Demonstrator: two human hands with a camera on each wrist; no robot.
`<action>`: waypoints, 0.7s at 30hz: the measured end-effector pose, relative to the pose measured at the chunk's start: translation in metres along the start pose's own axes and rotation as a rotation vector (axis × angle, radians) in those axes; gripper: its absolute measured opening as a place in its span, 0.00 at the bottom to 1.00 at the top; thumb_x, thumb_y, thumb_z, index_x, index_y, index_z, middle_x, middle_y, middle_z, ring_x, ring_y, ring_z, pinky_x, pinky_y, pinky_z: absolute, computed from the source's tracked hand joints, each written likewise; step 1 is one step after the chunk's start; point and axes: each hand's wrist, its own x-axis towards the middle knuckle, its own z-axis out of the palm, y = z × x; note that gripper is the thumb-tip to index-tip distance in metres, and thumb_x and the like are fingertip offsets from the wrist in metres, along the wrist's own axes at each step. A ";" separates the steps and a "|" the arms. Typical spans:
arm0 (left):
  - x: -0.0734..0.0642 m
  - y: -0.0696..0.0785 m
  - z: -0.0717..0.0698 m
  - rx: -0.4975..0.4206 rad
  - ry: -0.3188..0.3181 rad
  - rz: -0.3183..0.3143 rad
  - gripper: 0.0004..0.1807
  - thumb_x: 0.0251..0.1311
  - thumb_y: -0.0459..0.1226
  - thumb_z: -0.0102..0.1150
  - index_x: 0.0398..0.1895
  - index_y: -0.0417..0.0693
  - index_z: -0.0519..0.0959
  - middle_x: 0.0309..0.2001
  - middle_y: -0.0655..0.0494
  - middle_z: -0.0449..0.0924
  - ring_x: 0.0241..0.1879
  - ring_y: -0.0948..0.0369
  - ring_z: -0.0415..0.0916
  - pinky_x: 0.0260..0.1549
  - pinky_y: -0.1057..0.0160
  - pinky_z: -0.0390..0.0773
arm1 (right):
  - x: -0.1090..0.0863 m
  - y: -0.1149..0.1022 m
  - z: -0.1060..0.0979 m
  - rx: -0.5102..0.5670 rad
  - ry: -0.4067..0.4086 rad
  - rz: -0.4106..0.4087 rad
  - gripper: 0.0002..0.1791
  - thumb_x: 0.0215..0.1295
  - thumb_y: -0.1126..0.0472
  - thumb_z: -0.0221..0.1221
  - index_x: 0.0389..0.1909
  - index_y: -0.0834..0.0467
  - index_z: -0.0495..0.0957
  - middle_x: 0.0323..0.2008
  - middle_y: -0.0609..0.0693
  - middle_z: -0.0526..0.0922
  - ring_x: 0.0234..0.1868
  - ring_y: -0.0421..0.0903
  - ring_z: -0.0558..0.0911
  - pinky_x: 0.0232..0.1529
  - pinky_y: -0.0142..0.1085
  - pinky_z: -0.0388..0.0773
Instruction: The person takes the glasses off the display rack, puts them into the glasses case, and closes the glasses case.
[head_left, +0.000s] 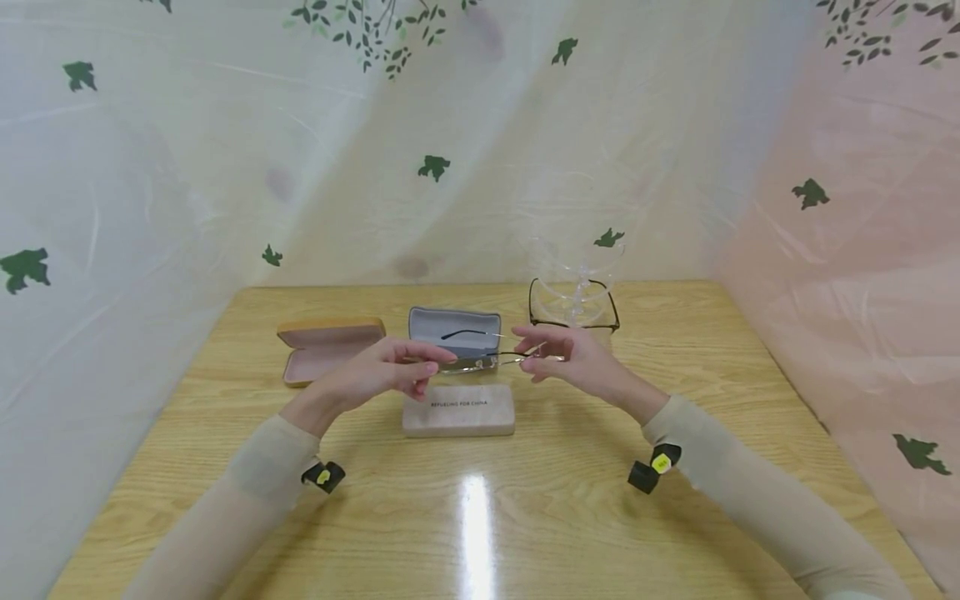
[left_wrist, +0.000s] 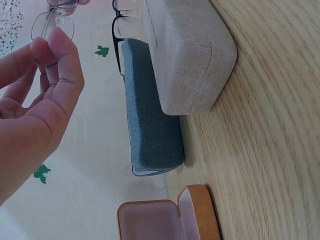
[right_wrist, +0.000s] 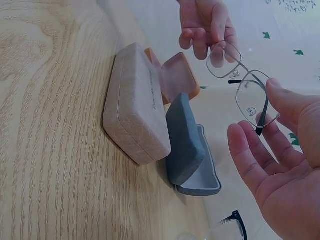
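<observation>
A pair of thin metal-rimmed glasses (head_left: 471, 365) with dark temple tips is held up between both hands, over the front of an open blue-grey glasses case (head_left: 453, 318). My left hand (head_left: 384, 368) pinches the rim at one lens between thumb and fingers. At the other end my right hand (head_left: 576, 358) grips the frame, its thumb on the lens rim in the right wrist view and its fingers by a folded-in temple (right_wrist: 263, 107). Below the glasses lies a closed pale pink case (head_left: 459, 414) with lettering on its lid.
To the left an orange glasses case (head_left: 330, 333) stands open, showing its pink lining. Behind my right hand, dark-framed glasses (head_left: 617, 312) rest on a clear stand (head_left: 579, 293). A curtain (head_left: 487, 225) with green leaf prints closes off the back and sides of the wooden table (head_left: 570, 517).
</observation>
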 end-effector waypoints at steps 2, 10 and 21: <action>0.000 0.000 0.000 0.002 -0.002 0.002 0.19 0.74 0.38 0.56 0.64 0.42 0.78 0.30 0.49 0.73 0.32 0.57 0.72 0.47 0.51 0.84 | 0.000 0.001 0.000 0.004 0.001 0.002 0.29 0.68 0.64 0.66 0.69 0.59 0.73 0.54 0.57 0.82 0.47 0.54 0.84 0.45 0.50 0.85; 0.000 0.000 -0.001 0.014 0.020 0.022 0.19 0.74 0.38 0.56 0.64 0.41 0.78 0.32 0.48 0.74 0.34 0.57 0.73 0.48 0.46 0.83 | 0.000 0.001 0.000 0.013 0.000 -0.001 0.25 0.68 0.64 0.67 0.65 0.60 0.76 0.54 0.57 0.82 0.47 0.63 0.83 0.46 0.51 0.85; 0.000 0.001 -0.003 0.005 0.080 0.030 0.20 0.72 0.38 0.60 0.63 0.38 0.78 0.36 0.47 0.78 0.35 0.57 0.75 0.48 0.49 0.83 | 0.000 0.000 -0.001 0.006 -0.003 0.015 0.23 0.68 0.64 0.67 0.62 0.60 0.78 0.56 0.63 0.81 0.44 0.54 0.86 0.48 0.58 0.82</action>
